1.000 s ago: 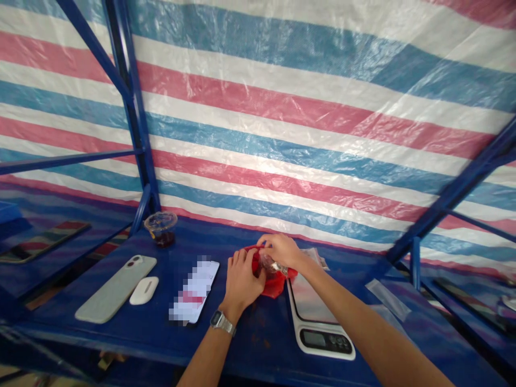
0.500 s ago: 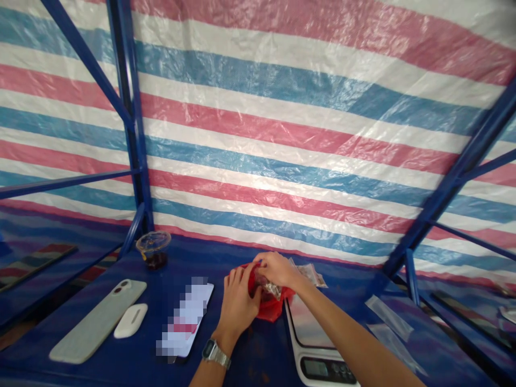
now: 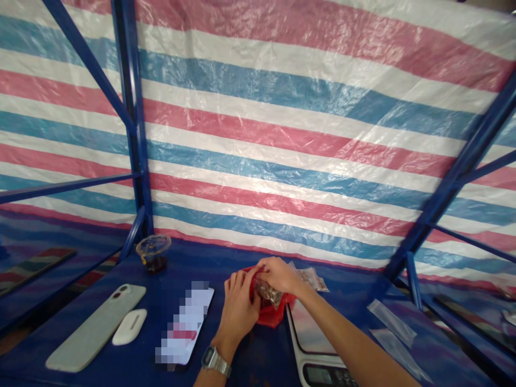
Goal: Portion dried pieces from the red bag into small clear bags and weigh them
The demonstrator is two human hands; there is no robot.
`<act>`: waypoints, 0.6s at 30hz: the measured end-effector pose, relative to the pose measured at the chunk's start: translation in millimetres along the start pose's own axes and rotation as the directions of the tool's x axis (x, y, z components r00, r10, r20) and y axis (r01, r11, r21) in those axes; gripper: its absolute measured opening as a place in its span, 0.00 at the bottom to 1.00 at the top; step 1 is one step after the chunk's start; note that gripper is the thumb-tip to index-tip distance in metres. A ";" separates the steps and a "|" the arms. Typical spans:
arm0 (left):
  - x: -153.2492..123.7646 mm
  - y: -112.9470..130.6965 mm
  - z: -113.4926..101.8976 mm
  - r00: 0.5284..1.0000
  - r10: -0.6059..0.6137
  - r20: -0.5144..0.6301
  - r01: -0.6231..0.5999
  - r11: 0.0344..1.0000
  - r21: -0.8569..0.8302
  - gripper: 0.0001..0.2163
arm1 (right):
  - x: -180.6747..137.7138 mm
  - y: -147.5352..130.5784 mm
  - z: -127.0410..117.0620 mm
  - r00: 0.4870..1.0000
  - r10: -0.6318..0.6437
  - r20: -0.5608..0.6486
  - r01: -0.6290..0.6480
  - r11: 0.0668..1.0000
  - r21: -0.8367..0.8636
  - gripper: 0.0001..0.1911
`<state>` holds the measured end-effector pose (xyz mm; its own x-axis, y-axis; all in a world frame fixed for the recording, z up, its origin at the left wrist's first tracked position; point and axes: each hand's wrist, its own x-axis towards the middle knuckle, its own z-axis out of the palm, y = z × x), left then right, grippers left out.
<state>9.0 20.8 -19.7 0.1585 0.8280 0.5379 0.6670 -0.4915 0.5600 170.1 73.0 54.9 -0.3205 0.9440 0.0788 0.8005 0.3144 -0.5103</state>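
1. Fingers [image 3: 237, 282] of L hand [image 3: 237, 312] pressed together, curled round near side of red plastic bag [image 3: 274, 314]. Digital watch [image 3: 216, 361] on L wrist.
2. R hand [image 3: 280, 275]: fingers bent down over top of bag, tips right by L fingers. Exact pinch hidden, can't tell what they nip.
3. Clear plastic packet w/ brown chunky contents [image 3: 265, 293] sits in bag mouth, between both hands, partly showing.
4. Digital kitchen scale [image 3: 310, 344] just R of bag, under R forearm; bag overlaps its corner, contact unclear.
5. Second clear packet [image 3: 312, 279] just behind R hand.
6. L of hands, on blue steel table [image 3: 250, 371]: phone w/ pixelated screen [image 3: 184, 322], pale green phone [image 3: 94, 328], white earbud case [image 3: 129, 327], lidded plastic cup w/ dark liquid [image 3: 153, 252].
7. R side: clear plastic strips [image 3: 391, 330]. Behind: blue steel frame [image 3: 133, 134], striped tarp [image 3: 258, 161].
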 end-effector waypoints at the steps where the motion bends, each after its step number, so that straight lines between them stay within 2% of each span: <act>1: -0.2 0.1 -0.2 1.000 0.001 0.003 -0.001 1.000 -0.003 0.32 | 0.1 0.0 0.5 1.000 0.002 -0.002 -0.002 1.000 -0.006 0.08; 4: -0.7 -1.3 0.8 1.000 -0.004 0.006 0.004 1.000 -0.002 0.33 | -0.4 1.8 2.3 1.000 0.005 -0.013 -0.005 1.000 -0.017 0.09; 12: 0.0 -11.7 9.9 1.000 -0.003 0.006 0.003 1.000 0.015 0.25 | -5.2 8.0 6.6 0.999 -0.027 -0.027 0.027 1.000 0.007 0.08; 18: 1.5 -17.7 13.4 0.998 -0.056 0.011 0.055 0.996 0.065 0.15 | -9.9 8.5 4.6 0.992 0.012 -0.128 -0.011 1.000 0.002 0.08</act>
<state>7.1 34.4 -37.2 0.1284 0.8571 0.4988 0.7205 -0.4262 0.5469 177.7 65.8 45.8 -0.2437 0.9527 0.1819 0.8029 0.3033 -0.5132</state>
